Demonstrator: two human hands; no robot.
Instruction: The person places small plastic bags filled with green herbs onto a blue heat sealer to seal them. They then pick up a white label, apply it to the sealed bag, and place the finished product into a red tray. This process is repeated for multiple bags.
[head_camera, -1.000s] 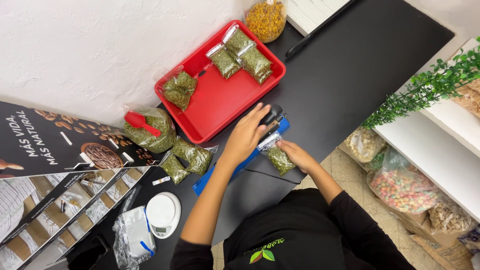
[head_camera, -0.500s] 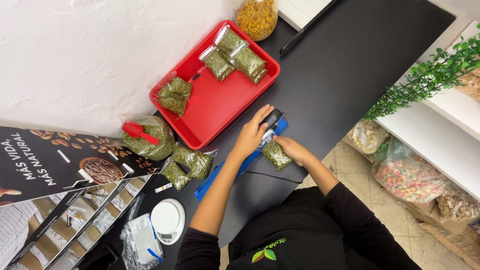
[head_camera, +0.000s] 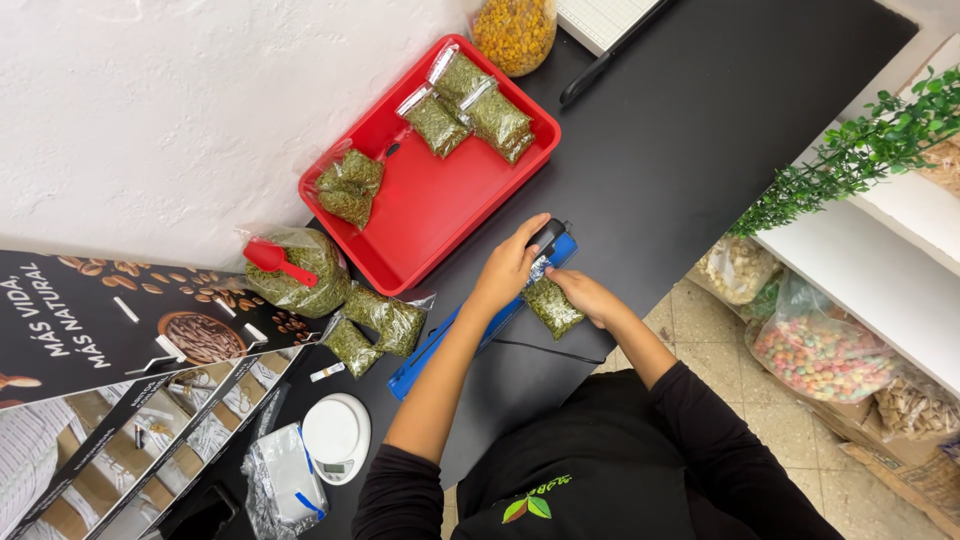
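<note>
A blue heat sealer (head_camera: 440, 345) with a black handle lies across the black counter (head_camera: 700, 130). My left hand (head_camera: 510, 265) presses down on the sealer's arm near the handle. My right hand (head_camera: 585, 293) holds a small clear bag of green herbs (head_camera: 552, 305), whose top edge sits in the sealer's jaw. A red tray (head_camera: 425, 210) stands beyond the sealer and holds several sealed herb bags (head_camera: 470, 105) at its far end and more (head_camera: 350, 185) at its left side.
A large open bag of herbs with a red scoop (head_camera: 290, 265) and two small filled bags (head_camera: 375, 320) lie left of the sealer. A white scale (head_camera: 335, 435) and empty bags (head_camera: 285, 485) sit nearer. A jar of yellow pieces (head_camera: 515, 30), a paper cutter (head_camera: 610, 25), a plant (head_camera: 850, 150).
Both hands stay on the sealer and the herb bag. The view has shifted slightly; the hands' grip looks the same.
</note>
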